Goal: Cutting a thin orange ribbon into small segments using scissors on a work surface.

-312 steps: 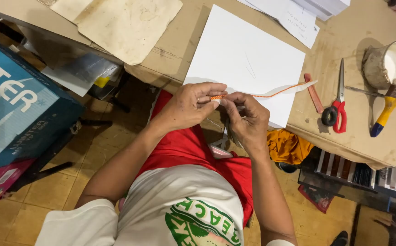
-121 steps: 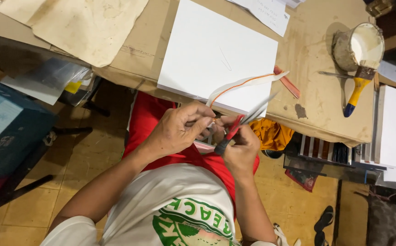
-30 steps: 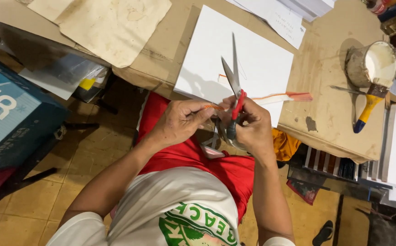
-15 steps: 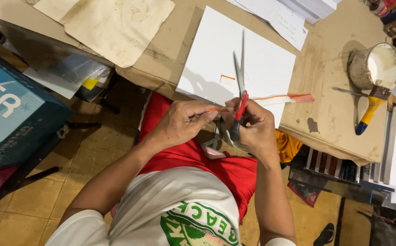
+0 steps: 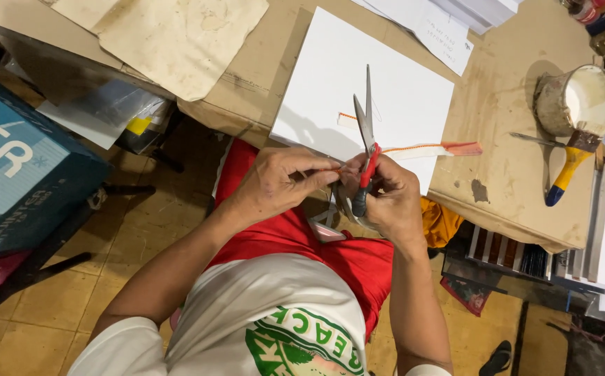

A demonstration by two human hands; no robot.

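A seated person's right hand (image 5: 393,202) grips red-handled scissors (image 5: 366,150), blades nearly shut and pointing up over a white board (image 5: 400,83) on the desk (image 5: 504,174). The left hand (image 5: 274,184) fingers pinch an orange-edged strip (image 5: 421,149); keeping it taut should steady the cut.

Left hand (image 5: 274,184) pinching; right hand (image 5: 386,198) clenched, adjacent.

scissors (image 5: 366,143) over white board (image 5: 400,83) on table (image 5: 504,174); paint can (image 5: 572,99) to its right
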